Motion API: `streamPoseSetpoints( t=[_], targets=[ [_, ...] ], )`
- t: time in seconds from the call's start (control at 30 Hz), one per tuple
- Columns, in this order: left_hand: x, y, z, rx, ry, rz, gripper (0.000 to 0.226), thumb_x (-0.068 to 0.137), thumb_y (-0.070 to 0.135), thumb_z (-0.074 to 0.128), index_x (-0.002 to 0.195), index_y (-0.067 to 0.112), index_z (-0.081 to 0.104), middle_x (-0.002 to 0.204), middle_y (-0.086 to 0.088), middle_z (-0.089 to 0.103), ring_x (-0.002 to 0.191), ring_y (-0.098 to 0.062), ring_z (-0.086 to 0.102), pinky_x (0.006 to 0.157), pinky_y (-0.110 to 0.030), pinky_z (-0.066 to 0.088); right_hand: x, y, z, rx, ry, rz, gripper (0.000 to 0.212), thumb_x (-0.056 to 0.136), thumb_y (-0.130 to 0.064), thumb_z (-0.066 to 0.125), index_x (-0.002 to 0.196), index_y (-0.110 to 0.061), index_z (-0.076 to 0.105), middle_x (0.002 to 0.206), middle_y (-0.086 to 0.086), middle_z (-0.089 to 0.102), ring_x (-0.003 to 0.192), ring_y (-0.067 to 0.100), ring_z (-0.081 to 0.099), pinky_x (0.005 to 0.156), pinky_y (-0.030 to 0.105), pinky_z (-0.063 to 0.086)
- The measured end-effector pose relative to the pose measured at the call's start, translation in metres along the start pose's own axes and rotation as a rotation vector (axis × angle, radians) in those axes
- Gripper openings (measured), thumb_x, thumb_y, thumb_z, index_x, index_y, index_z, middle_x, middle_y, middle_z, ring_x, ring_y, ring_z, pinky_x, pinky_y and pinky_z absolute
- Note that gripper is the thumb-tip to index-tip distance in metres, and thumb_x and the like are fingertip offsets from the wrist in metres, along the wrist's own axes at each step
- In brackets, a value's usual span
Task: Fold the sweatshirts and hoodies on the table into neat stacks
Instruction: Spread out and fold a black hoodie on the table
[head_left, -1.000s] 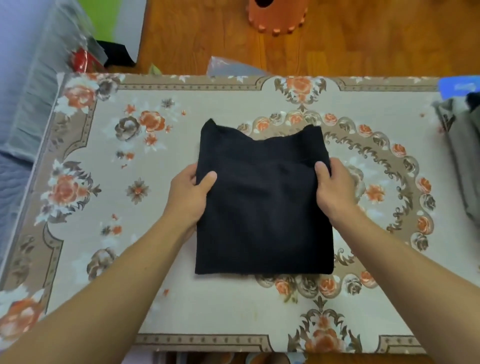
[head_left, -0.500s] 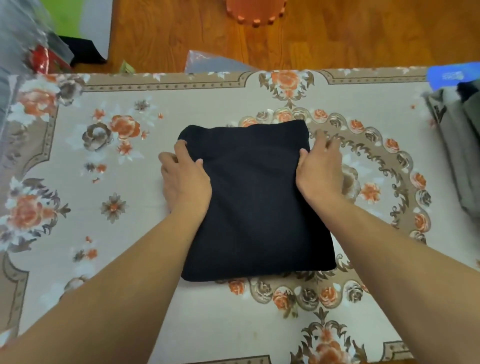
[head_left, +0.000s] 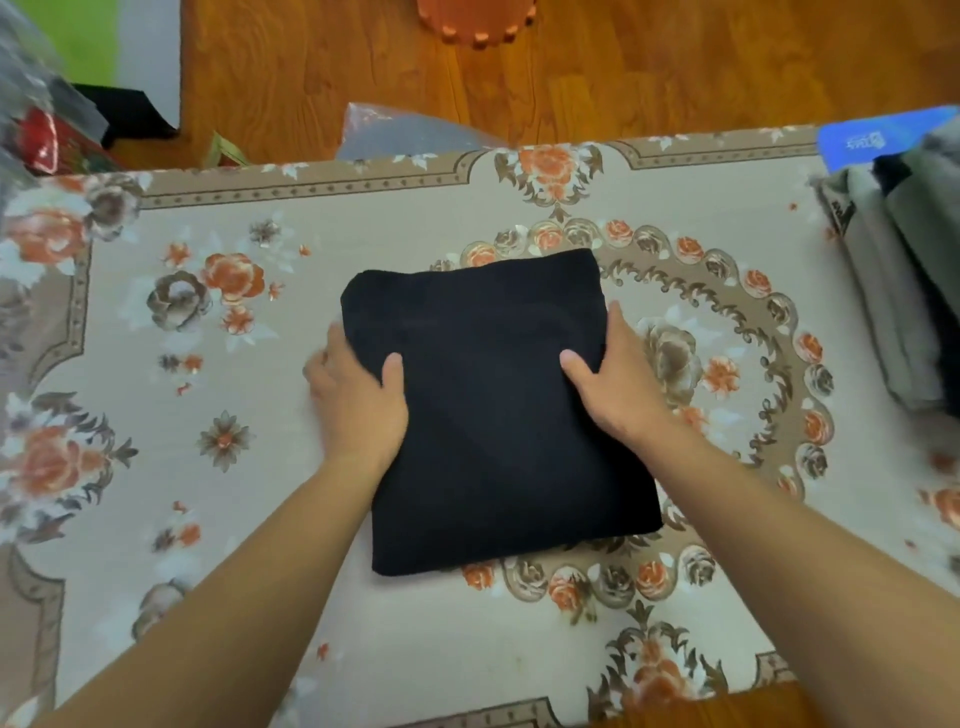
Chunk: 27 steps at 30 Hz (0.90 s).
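Note:
A black sweatshirt (head_left: 493, 415), folded into a thick rectangle, lies in the middle of the table (head_left: 249, 597), which has a floral cloth. My left hand (head_left: 358, 405) holds its left edge: the thumb lies on top and the fingers sit at the edge, blurred. On the other side, my right hand (head_left: 618, 395) holds the right edge the same way, thumb on the fabric and fingers along the side. Both forearms reach in from the near edge.
A stack of folded grey and dark garments (head_left: 904, 291) sits at the table's right edge, with a blue packet (head_left: 872, 140) behind it. Beyond the far edge are a clear plastic bag (head_left: 405, 135), an orange stool (head_left: 478, 21) on the wooden floor, and a red package (head_left: 47, 145) at far left.
The upper flap has come down, so the sweatshirt is now a compact rectangle. Both hands moved from pressing flat at its sides to holding the edges with thumbs on top.

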<state>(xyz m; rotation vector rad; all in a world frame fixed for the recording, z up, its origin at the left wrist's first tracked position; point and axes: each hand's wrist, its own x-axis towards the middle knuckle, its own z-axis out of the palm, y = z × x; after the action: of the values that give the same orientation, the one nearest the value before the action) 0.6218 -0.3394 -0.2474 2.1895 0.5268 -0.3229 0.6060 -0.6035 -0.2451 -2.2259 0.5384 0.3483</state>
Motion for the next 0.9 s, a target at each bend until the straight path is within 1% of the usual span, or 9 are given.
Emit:
streamPoseSetpoints(
  t=[0.07, 0.13, 0.2, 0.27, 0.37, 0.6, 0.7, 0.83, 0.9],
  targets=[
    [-0.029, -0.021, -0.007, -0.246, -0.123, -0.198, 0.069, 0.098, 0.053, 0.058, 0.156, 0.029, 0.03, 0.153, 0.004, 0.046, 0.136, -0.023, 0.05, 0.114, -0.048, 0.042, -0.031, 0.008, 0.004, 0.127, 0.029, 0.123, 0.056, 0.089, -0.044, 0.065, 0.139, -0.033, 0.043, 0.131, -0.009, 0.058, 0.117, 0.015, 0.058, 0.101, 0.043, 0.049],
    [-0.054, -0.032, -0.015, -0.306, -0.261, -0.274, 0.055, 0.095, 0.052, 0.063, 0.146, 0.038, 0.045, 0.139, 0.013, 0.061, 0.124, -0.018, 0.061, 0.108, -0.047, 0.049, -0.057, 0.013, 0.004, 0.282, -0.014, 0.304, 0.058, 0.09, -0.043, 0.068, 0.141, -0.028, 0.045, 0.124, -0.01, 0.059, 0.115, 0.018, 0.059, 0.1, 0.042, 0.049],
    [-0.071, -0.025, -0.027, -0.444, -0.367, -0.432, 0.049, 0.093, 0.043, 0.07, 0.139, 0.034, 0.055, 0.13, 0.007, 0.069, 0.114, -0.021, 0.069, 0.103, -0.048, 0.053, -0.08, 0.01, -0.006, 0.433, -0.106, 0.464, 0.06, 0.09, -0.04, 0.073, 0.142, -0.026, 0.047, 0.123, -0.007, 0.063, 0.109, 0.02, 0.063, 0.096, 0.041, 0.051],
    [-0.092, -0.011, -0.044, -0.569, -0.503, -0.593, 0.044, 0.092, 0.035, 0.071, 0.134, 0.023, 0.062, 0.119, -0.004, 0.075, 0.106, -0.029, 0.073, 0.099, -0.049, 0.055, -0.108, 0.014, -0.021, 0.626, -0.194, 0.611, 0.058, 0.087, -0.036, 0.078, 0.138, -0.021, 0.054, 0.118, 0.0, 0.072, 0.102, 0.025, 0.072, 0.092, 0.044, 0.056],
    [-0.138, 0.014, -0.066, -0.567, -0.587, -0.69, 0.038, 0.092, 0.033, 0.067, 0.126, 0.017, 0.067, 0.113, -0.011, 0.077, 0.103, -0.036, 0.073, 0.097, -0.051, 0.054, -0.167, 0.019, -0.052, 0.852, -0.267, 0.696, 0.047, 0.088, -0.029, 0.077, 0.131, -0.018, 0.061, 0.114, 0.008, 0.075, 0.102, 0.03, 0.074, 0.092, 0.047, 0.057],
    [-0.236, 0.12, -0.049, -0.563, -0.608, -0.66, 0.033, 0.093, 0.024, 0.061, 0.122, 0.01, 0.069, 0.114, -0.015, 0.076, 0.107, -0.036, 0.071, 0.097, -0.049, 0.053, -0.239, 0.03, -0.184, 0.872, -0.127, 0.564, 0.038, 0.091, -0.025, 0.075, 0.127, -0.023, 0.064, 0.112, -0.001, 0.076, 0.099, 0.021, 0.075, 0.086, 0.041, 0.059],
    [-0.26, 0.182, -0.006, -0.623, -0.585, -0.608, 0.047, 0.083, 0.02, 0.062, 0.127, 0.007, 0.066, 0.119, -0.016, 0.074, 0.109, -0.037, 0.07, 0.094, -0.048, 0.053, -0.23, 0.05, -0.265, 0.812, -0.05, 0.416, 0.036, 0.09, -0.03, 0.076, 0.124, -0.027, 0.065, 0.114, -0.007, 0.075, 0.1, 0.016, 0.074, 0.091, 0.042, 0.058],
    [-0.306, 0.267, 0.073, -0.718, -0.49, -0.51, 0.04, 0.084, 0.013, 0.055, 0.122, 0.008, 0.066, 0.12, -0.015, 0.073, 0.106, -0.038, 0.068, 0.097, -0.051, 0.051, -0.204, 0.093, -0.384, 0.756, -0.024, 0.265, 0.032, 0.09, -0.034, 0.075, 0.121, -0.033, 0.066, 0.112, -0.014, 0.074, 0.101, 0.01, 0.072, 0.089, 0.038, 0.058],
    [-0.337, 0.305, 0.117, -0.742, -0.479, -0.498, 0.041, 0.085, 0.013, 0.055, 0.124, 0.011, 0.066, 0.117, -0.014, 0.074, 0.105, -0.038, 0.069, 0.091, -0.05, 0.053, -0.195, 0.121, -0.443, 0.708, -0.012, 0.236, 0.031, 0.09, -0.036, 0.075, 0.119, -0.036, 0.066, 0.112, -0.016, 0.074, 0.101, 0.009, 0.072, 0.088, 0.038, 0.058]
  ],
)
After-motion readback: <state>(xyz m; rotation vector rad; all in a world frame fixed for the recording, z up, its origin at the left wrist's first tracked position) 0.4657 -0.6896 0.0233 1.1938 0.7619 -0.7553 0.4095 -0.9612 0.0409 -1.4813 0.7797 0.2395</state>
